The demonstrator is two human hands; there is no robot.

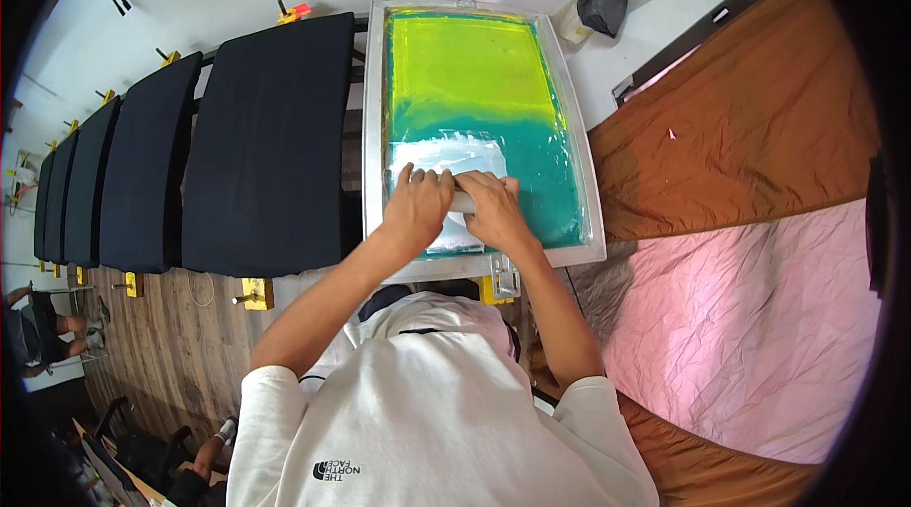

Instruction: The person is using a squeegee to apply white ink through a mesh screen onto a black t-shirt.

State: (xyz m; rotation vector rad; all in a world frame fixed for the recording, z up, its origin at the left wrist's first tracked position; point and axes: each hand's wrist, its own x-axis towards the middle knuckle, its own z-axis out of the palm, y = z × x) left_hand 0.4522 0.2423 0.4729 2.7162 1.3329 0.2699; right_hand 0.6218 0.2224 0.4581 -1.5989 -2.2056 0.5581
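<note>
A screen printing frame [375, 128] with pale metal sides lies before me. Its mesh is teal [546, 189] in the near half and yellow-green [465, 61] across the far half. White ink [446, 148] is smeared over the near left of the mesh. My left hand [418, 208] and my right hand [495, 211] are side by side, both closed around the grey handle of a squeegee [462, 202] above the white ink. Fingers and palms cover most of the squeegee, and its blade is hidden.
Several black fabric-covered platens [270, 147] stretch to the left, with yellow clamps [252, 294] at their ends. Brown fabric [731, 118] and pink crinkled sheeting [740, 308] hang at the right. A black bag [604, 0] is at the upper right. Other people [47, 327] sit at the lower left.
</note>
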